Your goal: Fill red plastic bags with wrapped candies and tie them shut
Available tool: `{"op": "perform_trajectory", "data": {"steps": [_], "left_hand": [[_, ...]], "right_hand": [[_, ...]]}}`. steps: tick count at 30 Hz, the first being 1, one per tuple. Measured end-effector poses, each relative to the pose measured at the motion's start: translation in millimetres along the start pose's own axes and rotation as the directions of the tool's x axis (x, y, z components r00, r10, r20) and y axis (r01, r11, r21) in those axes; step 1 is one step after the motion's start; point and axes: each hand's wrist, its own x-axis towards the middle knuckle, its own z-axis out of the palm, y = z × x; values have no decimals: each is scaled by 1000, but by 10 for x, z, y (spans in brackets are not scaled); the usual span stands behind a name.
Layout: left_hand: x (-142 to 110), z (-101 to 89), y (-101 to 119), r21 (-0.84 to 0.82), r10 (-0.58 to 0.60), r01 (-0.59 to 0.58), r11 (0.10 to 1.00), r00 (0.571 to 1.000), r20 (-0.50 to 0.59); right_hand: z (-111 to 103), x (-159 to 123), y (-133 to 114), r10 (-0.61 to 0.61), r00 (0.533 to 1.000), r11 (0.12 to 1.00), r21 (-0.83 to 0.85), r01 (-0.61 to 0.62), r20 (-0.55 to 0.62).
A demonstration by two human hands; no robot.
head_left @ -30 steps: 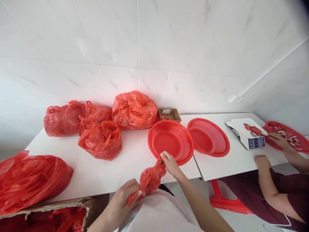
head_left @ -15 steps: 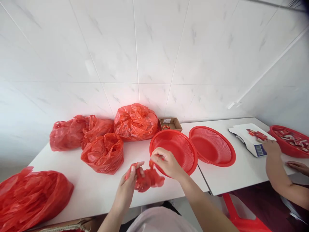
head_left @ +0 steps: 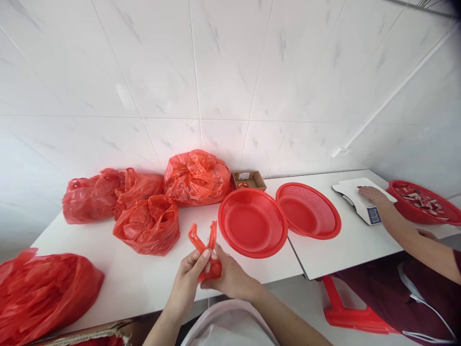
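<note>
Near the table's front edge, both my hands grip one small red plastic bag (head_left: 212, 270). My left hand (head_left: 189, 276) pinches its neck with thumb and fingers. My right hand (head_left: 234, 276) wraps round the bag from the other side, touching my left fingertips. Two handle loops of the bag stick up above my fingers, spread apart like a V. What the bag holds inside is hidden. Just beyond my right hand lies a red perforated basket (head_left: 252, 223), with a second red basket (head_left: 309, 211) leaning behind it to the right.
Several large red bags, among them a bunched one (head_left: 147, 226), stand on the left and back of the white table (head_left: 133, 283). A small cardboard box (head_left: 254, 180) sits by the wall. Rightward, a co-worker's hand (head_left: 370, 193) rests on a scale (head_left: 355, 202) beside a filled red basin (head_left: 425, 218).
My hands have come together round the bag, gathering its neck, and its handles now stand upright. The small red packets on the scale are gone from it. The view has shifted slightly.
</note>
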Motion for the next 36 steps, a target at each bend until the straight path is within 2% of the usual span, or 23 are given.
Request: {"op": "perform_trajectory", "data": {"steps": [3,5,7,10,12,14,17,19,21,24,26,30,32,34,36], "left_hand": [[7,-53,23,-22,47,-47,999,999,-9],[20,-93,58,-37,67,-68,997,997,-24],[32,-113,109,-15,76,-76,997,997,-18],[40,-98,176,133,70,-77,988,996,59],[42,-71,181,232,4,-42,972,987,163],[49,-49,144,264,-33,-24,964,978,208],[87,-41,48,220,84,-97,971,994,65],[131,-41,-5,193,155,-146,970,987,-33],[174,-35,-24,180,172,-157,971,983,-67],[202,-14,14,187,177,-160,969,981,-82],[190,1,59,198,176,-160,967,982,-69],[142,14,93,216,180,-183,959,983,37],[131,0,74,233,201,-217,948,975,89],[134,-27,56,258,204,-224,940,974,103],[141,-58,54,295,176,-206,933,976,127]], "right_hand": [[-45,44,130,-124,987,972,-186,142,102],[-127,77,162,-127,984,964,-218,153,127],[-229,97,127,-73,983,992,-93,89,168],[-342,143,-42,-80,979,959,284,24,187],[-356,204,-188,-96,987,894,446,28,131],[-331,275,-314,-48,999,867,497,33,17],[-287,350,-419,41,973,804,586,101,-225],[-277,352,-447,83,956,708,692,141,-280],[-272,315,-471,91,954,647,745,160,-285],[-253,210,-512,53,930,715,664,219,-363],[-229,132,-514,66,919,763,613,204,-388],[-209,3,-366,168,920,780,618,96,-355],[-242,-44,-248,217,936,792,611,-3,-276],[-306,-73,-152,236,940,857,509,-81,-247],[-383,-74,-105,150,913,964,260,-51,-378]]}}
